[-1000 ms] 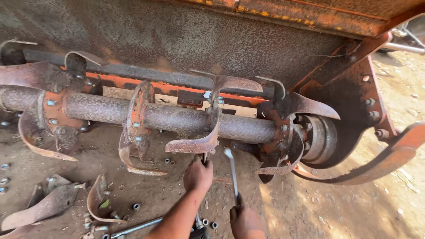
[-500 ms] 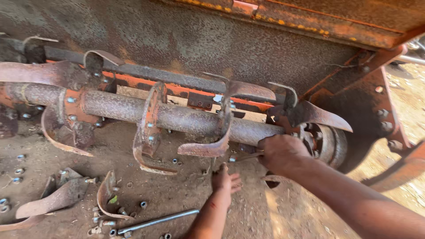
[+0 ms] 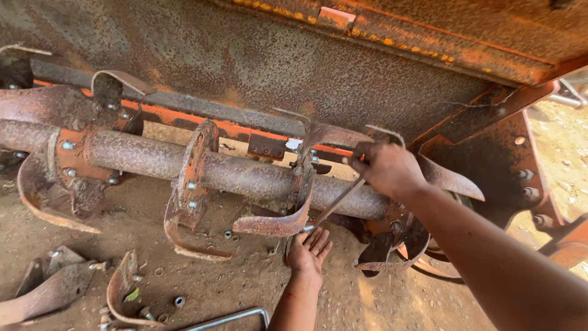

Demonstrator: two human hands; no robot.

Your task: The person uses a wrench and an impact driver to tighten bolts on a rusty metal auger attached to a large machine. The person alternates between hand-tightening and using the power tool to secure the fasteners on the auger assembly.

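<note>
Right hand (image 3: 387, 168) raised and fisted; left hand (image 3: 308, 251) low, palm open.

One long rusty steel rotor shaft (image 3: 245, 175) ran across, carrying three orange bolted flanges (image 3: 195, 175). Two loose curved rusty blades (image 3: 122, 288) lay on the dirt. Two bare hands (image 3: 309, 251) and one slim metal wrench (image 3: 334, 205) showed.

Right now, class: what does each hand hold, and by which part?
The right hand grips a wrench by its upper handle end. The left hand, open under the blade, holds nothing.
</note>
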